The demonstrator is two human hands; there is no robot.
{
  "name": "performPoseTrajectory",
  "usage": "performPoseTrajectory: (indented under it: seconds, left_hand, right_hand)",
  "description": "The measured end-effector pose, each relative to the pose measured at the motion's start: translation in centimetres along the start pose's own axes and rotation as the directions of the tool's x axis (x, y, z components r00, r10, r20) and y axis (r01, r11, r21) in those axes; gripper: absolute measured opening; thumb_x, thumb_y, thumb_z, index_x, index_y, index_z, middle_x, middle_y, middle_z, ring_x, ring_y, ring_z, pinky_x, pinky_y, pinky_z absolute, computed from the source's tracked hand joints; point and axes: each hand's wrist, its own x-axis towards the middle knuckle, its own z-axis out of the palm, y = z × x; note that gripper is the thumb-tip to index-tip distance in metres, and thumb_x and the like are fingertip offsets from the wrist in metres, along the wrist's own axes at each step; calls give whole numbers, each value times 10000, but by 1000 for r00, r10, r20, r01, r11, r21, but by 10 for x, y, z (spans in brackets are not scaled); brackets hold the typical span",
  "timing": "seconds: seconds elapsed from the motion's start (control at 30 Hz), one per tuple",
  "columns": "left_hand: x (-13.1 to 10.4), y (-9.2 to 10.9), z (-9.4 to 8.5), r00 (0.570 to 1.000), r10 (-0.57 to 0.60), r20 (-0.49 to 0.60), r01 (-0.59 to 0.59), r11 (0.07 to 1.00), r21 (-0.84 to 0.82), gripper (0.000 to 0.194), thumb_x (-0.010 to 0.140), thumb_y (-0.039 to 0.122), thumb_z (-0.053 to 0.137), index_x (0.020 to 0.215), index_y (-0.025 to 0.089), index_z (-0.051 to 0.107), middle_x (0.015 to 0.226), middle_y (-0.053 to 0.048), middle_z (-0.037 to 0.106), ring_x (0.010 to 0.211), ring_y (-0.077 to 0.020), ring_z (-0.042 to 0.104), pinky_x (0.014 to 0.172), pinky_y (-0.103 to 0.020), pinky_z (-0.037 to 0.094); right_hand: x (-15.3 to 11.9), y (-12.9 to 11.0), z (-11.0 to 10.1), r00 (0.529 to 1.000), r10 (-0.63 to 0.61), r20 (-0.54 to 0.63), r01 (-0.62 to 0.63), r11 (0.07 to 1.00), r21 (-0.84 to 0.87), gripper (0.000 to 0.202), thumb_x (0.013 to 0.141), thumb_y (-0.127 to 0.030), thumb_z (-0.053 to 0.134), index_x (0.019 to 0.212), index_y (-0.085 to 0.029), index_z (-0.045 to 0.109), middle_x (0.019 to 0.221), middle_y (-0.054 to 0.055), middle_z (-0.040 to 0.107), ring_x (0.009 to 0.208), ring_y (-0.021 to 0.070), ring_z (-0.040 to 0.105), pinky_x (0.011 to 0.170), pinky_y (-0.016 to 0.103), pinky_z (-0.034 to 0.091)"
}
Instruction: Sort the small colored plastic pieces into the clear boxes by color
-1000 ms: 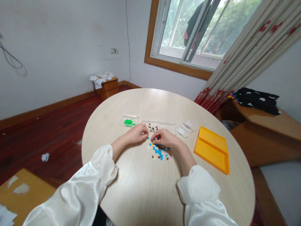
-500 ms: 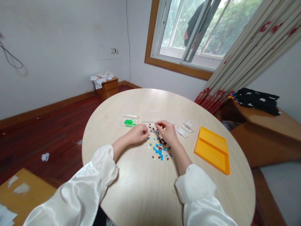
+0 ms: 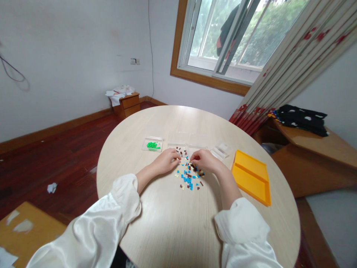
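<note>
A loose pile of small blue, brown, yellow and cream toy bricks [image 3: 188, 180] lies on the round table between my hands. Just beyond it stands a clear plastic box [image 3: 182, 155] with some brown bricks inside. My left hand [image 3: 167, 161] is closed, its fingertips by the box's near left corner; whatever they grip is too small to see. At the pile's far right edge my right hand [image 3: 205, 160] is pinched, fingertips down among the bricks, and what lies in the pinch is hidden. Green bricks [image 3: 153, 145] fill another clear box [image 3: 144, 144] to the left.
Another clear box [image 3: 196, 140] sits behind my right hand, with a clear divided case [image 3: 221, 150] beside it. A yellow two-part tray [image 3: 251, 178] rests on the right of the pale round table [image 3: 167, 223]. A wooden desk [image 3: 304, 139] with dark cloth stands beyond.
My right hand has moved from over the clear box back and right to the pile's edge. My left hand has stayed by the box corner, shifting only slightly.
</note>
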Motion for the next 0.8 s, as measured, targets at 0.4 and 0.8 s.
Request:
performPoseTrajectory:
  seconds: [0.4,0.8]
  left_hand:
    - [8,6,18,999,1,40,-5,995,103,149,785,280,637,850,161,699,879,-72,590,891,-207,531,812,-334,393]
    - [11,12,20,995,-19,100,4,989,151,133,800,218,581,834,171,701,880,-72,595,910,-222,524,828,-353,371]
  right_hand:
    - [5,-2,8,999,-33,40,36,997,-63,138,692,-106,559,603,-153,654,542,-2,608,511,95,501,486,195,336]
    - [1,-6,-4,992,10,-126,-9,1000,4,142,706,-149,492,627,-144,610,588,1,606,550,100,498,513,197,340]
